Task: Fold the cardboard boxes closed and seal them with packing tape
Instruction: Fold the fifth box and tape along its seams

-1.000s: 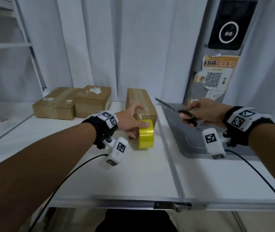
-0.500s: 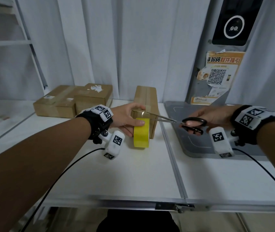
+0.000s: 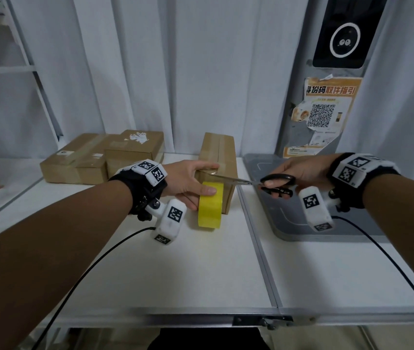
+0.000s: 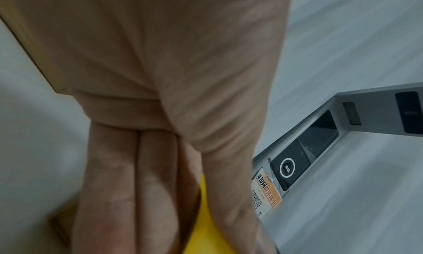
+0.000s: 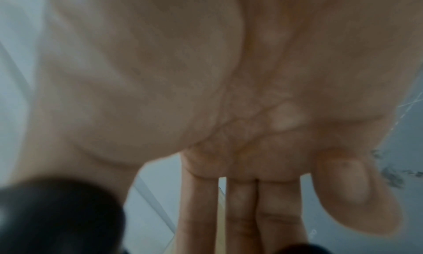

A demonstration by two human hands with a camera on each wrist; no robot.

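Note:
A narrow cardboard box (image 3: 222,152) stands on the white table, clear tape running along its top seam. Against its near end stands a yellow tape roll (image 3: 211,208), also seen in the left wrist view as a yellow roll (image 4: 206,227). My left hand (image 3: 195,183) grips the roll, thumb on the rim and forefinger on the box's near top edge. My right hand (image 3: 299,173) holds black-handled scissors (image 3: 274,184), fingers through the loops. Their blades (image 3: 228,178) point left, tips at the tape between box and roll. The right wrist view is blurred, showing a dark handle (image 5: 57,216).
Several taped cardboard boxes (image 3: 100,156) lie at the back left. A grey device base (image 3: 301,223) sits on the right table, with a post bearing a QR poster (image 3: 324,114). A metal seam (image 3: 258,246) divides the two tables. White curtains hang behind.
My right hand swung the scissors down and left, from raised to level, with the blade tips reaching the tape at the box's near end. The left hand kept holding the roll.

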